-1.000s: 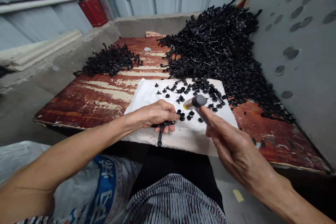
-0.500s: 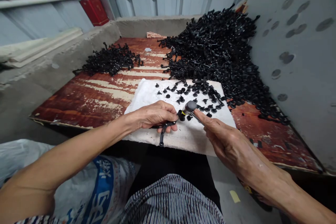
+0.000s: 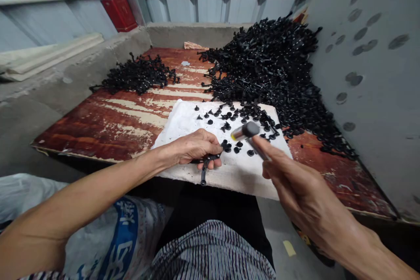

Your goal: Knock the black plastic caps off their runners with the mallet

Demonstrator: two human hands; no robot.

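Observation:
My left hand (image 3: 201, 148) is closed on a jointed black plastic part (image 3: 204, 170), one arm of which hangs down past the near edge of the white board (image 3: 183, 116). At the part's right end, by my thumb tip, sits a small round black piece (image 3: 226, 145). My right hand (image 3: 292, 173) grips a small hammer (image 3: 250, 130) with a dark round face and a yellow band at its other end. The hammer head hovers to the right of the left fingertips, blurred and apart from the part. Several small black round-headed pegs (image 3: 236, 150) lie scattered on the board.
A large heap of black parts (image 3: 265, 61) covers the right back of the worn red-brown table (image 3: 82, 122). A smaller pile (image 3: 138, 74) lies at the left. A grey panel (image 3: 377, 96) rises on the right, and a white sack (image 3: 98, 227) stands below the table.
My right hand has drawn the hammer up and to the right, away from my left fingertips. My left hand stays nearly in place, still holding the part.

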